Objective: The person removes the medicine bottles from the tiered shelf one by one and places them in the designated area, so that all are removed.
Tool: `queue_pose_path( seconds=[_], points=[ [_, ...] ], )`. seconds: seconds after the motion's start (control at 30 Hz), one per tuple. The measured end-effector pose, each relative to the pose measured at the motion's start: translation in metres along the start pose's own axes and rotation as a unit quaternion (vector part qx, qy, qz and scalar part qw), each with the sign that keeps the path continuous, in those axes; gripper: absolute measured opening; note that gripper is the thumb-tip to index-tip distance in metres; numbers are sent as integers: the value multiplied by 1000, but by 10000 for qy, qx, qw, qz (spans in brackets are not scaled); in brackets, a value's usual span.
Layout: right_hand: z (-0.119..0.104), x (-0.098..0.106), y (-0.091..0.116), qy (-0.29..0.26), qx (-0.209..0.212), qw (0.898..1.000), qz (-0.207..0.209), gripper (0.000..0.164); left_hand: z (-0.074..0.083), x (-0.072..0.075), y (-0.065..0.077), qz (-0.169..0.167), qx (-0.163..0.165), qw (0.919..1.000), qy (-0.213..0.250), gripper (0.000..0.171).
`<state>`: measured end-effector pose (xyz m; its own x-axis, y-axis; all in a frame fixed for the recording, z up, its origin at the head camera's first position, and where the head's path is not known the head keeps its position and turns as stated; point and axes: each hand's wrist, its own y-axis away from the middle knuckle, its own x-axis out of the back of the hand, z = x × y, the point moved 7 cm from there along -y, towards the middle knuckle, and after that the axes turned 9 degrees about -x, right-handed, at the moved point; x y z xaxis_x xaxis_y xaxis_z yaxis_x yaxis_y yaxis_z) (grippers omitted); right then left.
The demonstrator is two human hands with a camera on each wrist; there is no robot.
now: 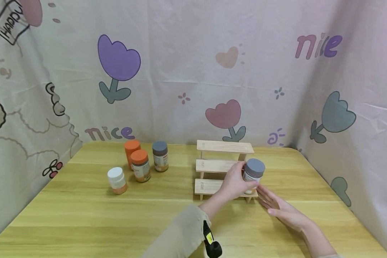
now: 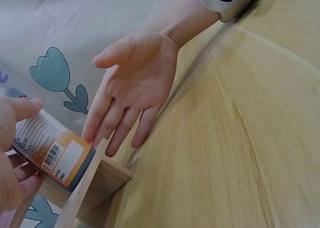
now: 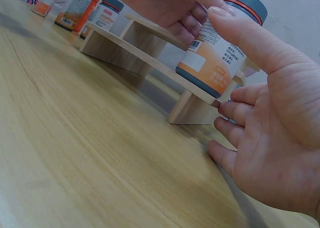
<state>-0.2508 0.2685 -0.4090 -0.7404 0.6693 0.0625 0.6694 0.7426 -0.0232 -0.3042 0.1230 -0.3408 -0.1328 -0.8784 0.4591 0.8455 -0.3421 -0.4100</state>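
A supplement bottle (image 1: 254,168) with a grey lid and a white-and-orange label stands at the right end of the lowest step of a three-step wooden rack (image 1: 208,185). My left hand (image 1: 237,184) grips it from the left, thumb across the front and fingers behind. In the left wrist view the base of the bottle (image 2: 55,148) is right at the step's board. My right hand (image 1: 287,211) is beside the rack's right end, palm facing the bottle, fingers extended and holding nothing. Its fingertips are close to the step's end in the right wrist view.
Left of the rack on the wooden table (image 1: 93,222) stand a white-lidded bottle (image 1: 117,180), an orange-lidded bottle (image 1: 141,166), another orange-lidded bottle (image 1: 132,145) partly behind it, and a grey-lidded bottle (image 1: 160,156). A printed cloth (image 1: 167,64) hangs behind and along both sides.
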Motion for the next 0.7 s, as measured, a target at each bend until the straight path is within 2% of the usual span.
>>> queue_pose_path(
  seconds=[0.2, 0.43, 0.7],
  points=[
    [-1, -1, 1, -40, 72, 10000, -16, 67, 0, 0, 0, 79, 5, 10000, -18, 61],
    [-4, -3, 2, -106, 88, 9999, -31, 67, 1, 0, 0, 3, -45, 9998, -211, 61],
    [-3, -2, 1, 3, 95, 10000, 12, 67, -2, 3, 1, 62, -135, 9998, -153, 61]
  ],
)
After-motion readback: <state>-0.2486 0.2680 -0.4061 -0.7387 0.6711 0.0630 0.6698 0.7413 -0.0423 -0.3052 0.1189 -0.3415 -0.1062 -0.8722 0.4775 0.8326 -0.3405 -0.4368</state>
